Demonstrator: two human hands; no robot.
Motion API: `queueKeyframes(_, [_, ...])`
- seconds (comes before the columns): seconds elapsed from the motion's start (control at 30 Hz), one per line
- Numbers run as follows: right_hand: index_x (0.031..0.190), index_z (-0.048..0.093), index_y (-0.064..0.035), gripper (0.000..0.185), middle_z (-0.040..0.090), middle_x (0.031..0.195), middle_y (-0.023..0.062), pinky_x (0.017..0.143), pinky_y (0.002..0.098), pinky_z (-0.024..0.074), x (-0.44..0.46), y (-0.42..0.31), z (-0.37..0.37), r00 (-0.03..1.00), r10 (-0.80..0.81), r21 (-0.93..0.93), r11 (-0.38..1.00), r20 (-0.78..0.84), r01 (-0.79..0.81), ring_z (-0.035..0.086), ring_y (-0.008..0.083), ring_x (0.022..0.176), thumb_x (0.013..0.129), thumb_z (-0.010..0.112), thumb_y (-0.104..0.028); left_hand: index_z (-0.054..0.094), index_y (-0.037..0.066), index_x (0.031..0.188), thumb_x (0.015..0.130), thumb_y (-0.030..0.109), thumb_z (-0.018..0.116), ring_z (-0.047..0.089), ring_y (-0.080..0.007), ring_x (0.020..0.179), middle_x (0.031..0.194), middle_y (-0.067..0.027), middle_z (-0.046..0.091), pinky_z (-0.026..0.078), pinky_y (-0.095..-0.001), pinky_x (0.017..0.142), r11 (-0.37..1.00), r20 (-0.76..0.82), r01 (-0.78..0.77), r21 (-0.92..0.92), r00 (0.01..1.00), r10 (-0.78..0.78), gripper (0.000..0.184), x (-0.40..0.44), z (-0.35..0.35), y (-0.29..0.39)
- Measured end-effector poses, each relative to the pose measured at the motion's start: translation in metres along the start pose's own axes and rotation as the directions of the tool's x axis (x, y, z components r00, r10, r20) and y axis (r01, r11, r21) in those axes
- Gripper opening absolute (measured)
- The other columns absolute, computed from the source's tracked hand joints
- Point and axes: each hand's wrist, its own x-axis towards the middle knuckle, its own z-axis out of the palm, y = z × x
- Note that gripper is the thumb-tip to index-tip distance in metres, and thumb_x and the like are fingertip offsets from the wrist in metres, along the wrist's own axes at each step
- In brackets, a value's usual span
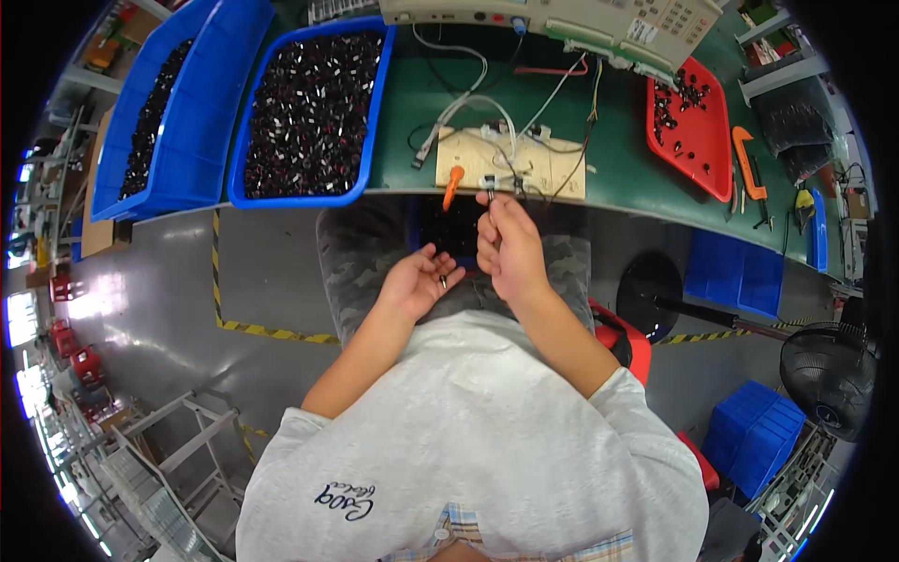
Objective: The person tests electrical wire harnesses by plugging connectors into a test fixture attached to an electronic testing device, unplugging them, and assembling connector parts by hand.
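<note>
My right hand (510,245) is closed in a pinch at the bench's front edge. Between its fingertips is a small dark component (490,194), held up against the front of a pale test board (562,175); whether it is seated there I cannot tell. Lower and to the left, my left hand (418,284) is turned palm up with curled fingers around another small dark component (444,280). An orange-handled tool or clip (452,187) juts from the board's front edge. Below the hands, a dark container (448,225) sits at my lap, partly hidden.
A blue tray (375,122) full of small black components and a deeper blue bin (201,103) stand at left. An electronic instrument (562,21) with cables stands behind the board. A red tray (721,140) holds loose components at right. A fan (829,375) stands at far right.
</note>
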Motion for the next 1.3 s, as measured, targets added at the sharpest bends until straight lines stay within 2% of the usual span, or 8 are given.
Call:
queueKeyframes(0.77, [0.116, 0.058, -0.0129, 0.020, 0.043, 0.067, -0.0042, 0.039, 0.0221, 0.0229, -0.010, -0.008, -0.003, 0.997, 0.054, 0.013, 0.998, 0.053, -0.055, 0.031, 0.0035, 0.045, 0.106, 0.051, -0.029, 0.058, 0.010, 0.102, 0.091, 0.004, 0.052, 0.062, -0.0265, 0.094, 0.099, -0.0107, 0.063, 0.053, -0.0504, 0.095, 0.996, 0.020, 0.032, 0.082, 0.999, -0.034, 0.014, -0.013, 0.004, 0.010])
queueKeyframes(0.87, [0.123, 0.059, -0.0147, 0.022, 0.045, 0.066, -0.0055, 0.042, 0.0200, 0.0220, -0.013, -0.002, -0.009, 0.995, 0.002, -0.270, 0.963, 0.098, 0.025, 0.032, 0.0011, 0.048, 0.104, 0.055, -0.026, 0.058, 0.009, 0.105, 0.092, 0.007, 0.053, 0.063, -0.0272, 0.094, 0.100, -0.0112, 0.064, 0.054, -0.0510, 0.094, 0.997, 0.012, 0.015, 0.082, 1.000, -0.016, 0.014, -0.013, 0.002, 0.013])
queueKeyframes(0.9, [0.132, 0.057, -0.0127, 0.035, 0.059, 0.070, 0.0029, 0.046, 0.0261, 0.0373, -0.005, 0.008, -0.019, 0.991, -0.067, -0.378, 0.920, 0.117, 0.107, 0.052, 0.0114, 0.052, 0.100, 0.062, -0.025, 0.058, 0.009, 0.107, 0.093, 0.007, 0.053, 0.063, -0.0277, 0.094, 0.100, -0.0115, 0.064, 0.054, -0.0515, 0.093, 0.997, 0.010, 0.009, 0.080, 1.000, -0.009, 0.015, -0.012, 0.002, 0.013])
queueKeyframes(1.0, [0.137, 0.053, -0.0094, 0.047, 0.070, 0.083, 0.0173, 0.061, 0.0386, 0.0511, -0.001, 0.023, -0.024, 0.877, -0.461, -0.914, 0.284, 0.135, 0.290, 0.069, 0.0315, 0.071, 0.095, 0.065, -0.026, 0.058, 0.008, 0.112, 0.095, 0.012, 0.053, 0.064, -0.0282, 0.095, 0.102, -0.0120, 0.065, 0.055, -0.0501, 0.090, 0.996, 0.019, 0.001, 0.094, 1.000, -0.003, 0.018, -0.010, 0.002, 0.013])
queueKeyframes(1.03, [0.141, 0.049, -0.0085, 0.056, 0.071, 0.095, 0.0236, 0.074, 0.0487, 0.0539, -0.005, 0.020, -0.025, 0.889, -0.393, -0.901, 0.255, 0.235, 0.351, 0.068, 0.0443, 0.088, 0.091, 0.067, -0.028, 0.058, 0.008, 0.114, 0.096, 0.014, 0.052, 0.064, -0.0282, 0.095, 0.103, -0.0121, 0.065, 0.055, -0.0492, 0.088, 0.994, 0.026, -0.001, 0.105, 1.000, -0.002, 0.019, -0.009, 0.003, 0.013])
queueKeyframes(1.07, [0.136, 0.055, -0.0098, 0.050, 0.073, 0.098, 0.0165, 0.069, 0.0381, 0.0555, -0.013, 0.020, -0.021, 0.936, -0.266, -0.934, 0.207, 0.233, 0.291, 0.072, 0.0333, 0.082, 0.090, 0.069, -0.023, 0.056, 0.007, 0.119, 0.097, 0.016, 0.051, 0.064, -0.0296, 0.099, 0.107, -0.0136, 0.065, 0.055, -0.0486, 0.089, 0.991, 0.076, -0.005, 0.135, 0.997, -0.005, 0.024, -0.006, 0.009, 0.016])
queueKeyframes(1.13, [0.126, 0.060, -0.0129, 0.039, 0.072, 0.088, 0.0144, 0.067, 0.0476, 0.0547, -0.018, 0.029, -0.020, 0.902, -0.102, -0.905, 0.031, 0.420, 0.425, 0.070, 0.0362, 0.080, 0.090, 0.066, -0.027, 0.052, 0.007, 0.129, 0.099, 0.021, 0.049, 0.063, -0.0324, 0.106, 0.116, -0.0165, 0.064, 0.054, -0.0476, 0.091, 0.981, 0.152, -0.016, 0.192, 0.988, -0.014, 0.034, -0.011, 0.010, 0.015])
queueKeyframes(1.3, [0.105, 0.068, -0.0134, 0.018, 0.070, 0.084, 0.0121, 0.064, 0.0457, 0.0537, -0.009, 0.044, -0.029, 0.828, -0.139, -0.840, -0.089, 0.543, 0.536, 0.069, 0.0335, 0.076, 0.091, 0.066, -0.024, 0.048, 0.006, 0.137, 0.101, 0.024, 0.047, 0.062, -0.0314, 0.116, 0.125, -0.0182, 0.062, 0.052, -0.0457, 0.096, 0.962, 0.238, -0.038, 0.269, 0.971, -0.028, 0.041, -0.010, 0.017, 0.020])
